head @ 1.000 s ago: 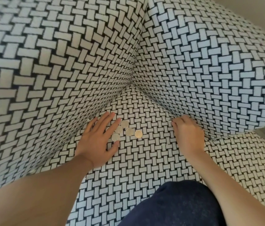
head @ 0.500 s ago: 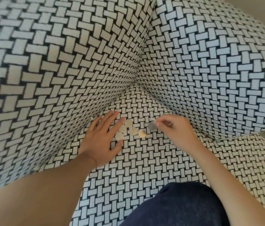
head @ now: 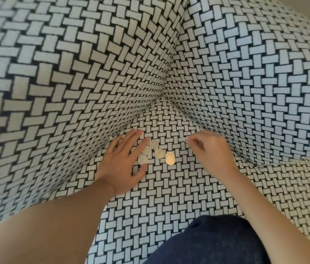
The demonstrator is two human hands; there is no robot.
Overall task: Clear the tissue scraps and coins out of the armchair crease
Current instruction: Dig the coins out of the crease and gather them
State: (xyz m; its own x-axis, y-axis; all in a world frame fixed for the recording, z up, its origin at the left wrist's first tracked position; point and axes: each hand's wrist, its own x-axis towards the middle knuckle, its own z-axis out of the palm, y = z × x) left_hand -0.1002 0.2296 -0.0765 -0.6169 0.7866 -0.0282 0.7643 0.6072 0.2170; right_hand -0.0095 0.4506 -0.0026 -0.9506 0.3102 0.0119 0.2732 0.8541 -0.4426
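Observation:
Several silver coins [head: 159,153] lie in a loose cluster on the armchair seat [head: 169,191], near the back corner crease. My left hand [head: 123,162] rests flat on the seat just left of them, fingers spread and touching the nearest coins. My right hand [head: 212,151] hovers right of the coins with thumb and forefinger pinched on a small white tissue scrap [head: 184,139]. Another tiny white scrap [head: 111,138] sits at the left crease, beyond my left fingertips.
The black-and-white woven armchair back [head: 74,73] rises on the left and its arm [head: 255,82] on the right, meeting at a corner crease [head: 162,96]. My knee in dark blue cloth [head: 217,242] is at the bottom.
My right hand pulled a coin from the right crease, carried it left to the pile and let it go. It then drew back right and pinched a white scrap. My left hand stayed put.

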